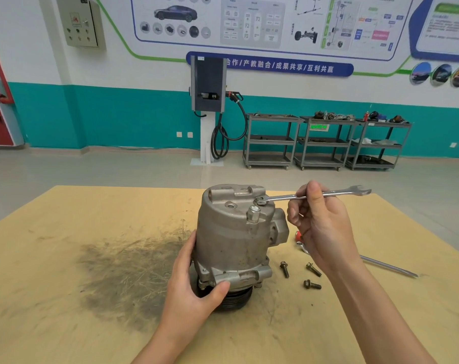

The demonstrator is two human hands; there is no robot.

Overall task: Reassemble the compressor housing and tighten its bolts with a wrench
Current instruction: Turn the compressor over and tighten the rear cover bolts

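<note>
Compressor [236, 240]: stands upright on its black pulley end near the middle of the table, grey metal housing uppermost.
Table [65, 258]: tan board top with a dark greasy smear left of the compressor.
Left hand [194, 287]: wrapped around the lower left side of the compressor, thumb pressed on a lug at the base, fingers curled behind the body.
Right hand [320, 227]: raised to the right of the compressor, thumb and curled fingers pinching the shaft of the wrench about midway along.
Wrench [312, 196]: lies nearly level, ring end seated on a bolt [261, 200] on top of the housing, open end pointing right past the hand.
Loose bolts: three lie on the table just right of the compressor base, one [284, 269] nearest it, one [313, 269] further right, one [312, 285] closer to the viewer.
Red-handled tool [388, 266]: lies on the table behind the right wrist, partly hidden, its long metal shaft pointing right.
Background: three grey carts [325, 141] against a teal and white wall.
</note>
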